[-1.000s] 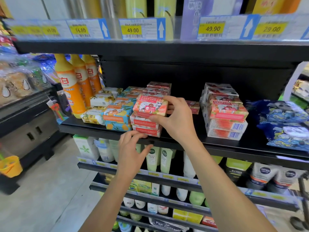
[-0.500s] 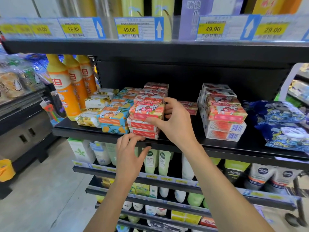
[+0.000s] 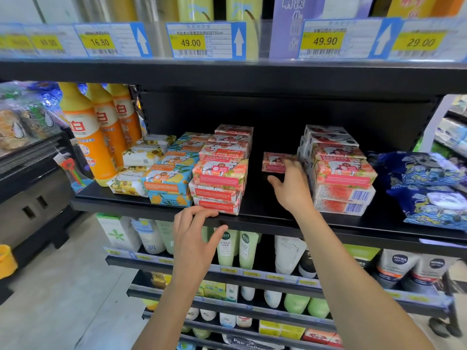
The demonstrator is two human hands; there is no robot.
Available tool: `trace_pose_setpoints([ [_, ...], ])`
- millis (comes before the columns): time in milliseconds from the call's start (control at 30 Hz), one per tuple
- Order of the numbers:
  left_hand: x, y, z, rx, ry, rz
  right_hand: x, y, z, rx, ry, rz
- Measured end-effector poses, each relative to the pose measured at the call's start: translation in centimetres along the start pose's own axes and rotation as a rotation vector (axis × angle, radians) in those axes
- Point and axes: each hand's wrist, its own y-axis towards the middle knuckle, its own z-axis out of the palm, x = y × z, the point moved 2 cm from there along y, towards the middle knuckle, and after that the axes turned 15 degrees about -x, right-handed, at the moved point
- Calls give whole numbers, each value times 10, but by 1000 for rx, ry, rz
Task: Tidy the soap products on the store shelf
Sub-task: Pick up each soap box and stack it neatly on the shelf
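Note:
Goat-soap boxes stand on a black shelf [image 3: 265,218]. At its middle is a pink stack [image 3: 219,173], with a blue-and-yellow stack [image 3: 168,178] and pale yellow soaps [image 3: 127,181] to its left. Another pink stack [image 3: 341,178] stands to the right. In the gap between the pink stacks lies a single pink soap box [image 3: 274,161], further back. My right hand [image 3: 290,190] is in that gap, fingers spread, fingertips at the box's right edge, thumb below it. My left hand [image 3: 197,236] rests open on the shelf's front edge, under the middle pink stack.
Orange bottles [image 3: 86,137] stand at the shelf's left end and blue patterned packets [image 3: 424,188] at its right. Price tags [image 3: 204,40] line the shelf above. Tubes [image 3: 227,248] and Nivea products [image 3: 396,263] fill the lower shelves. A yellow bucket [image 3: 6,258] hangs at far left.
My right hand has let go of the top pink box on the middle stack and moved right and back to the single pink box. My left hand stays on the shelf edge.

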Motion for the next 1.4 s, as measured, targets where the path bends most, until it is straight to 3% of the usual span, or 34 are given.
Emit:
trace_pose_setpoints([
  [367, -1, -1, 0, 9, -8, -11, -2, 25, 20, 91, -339, -171],
  [667, -2, -2, -1, -1, 4, 2, 4, -51, -24, 49, -226, -301],
  [967, -3, -1, -1, -10, 26, 5, 2, -53, -32, 123, -105, -155],
  [1167, -5, -1, -1, 11, 39, -4, 1, -65, -37, 46, -56, -136],
  [1400, -44, -3, -28, 6, -182, -218, -8, -105, -66, -65, 129, -203],
])
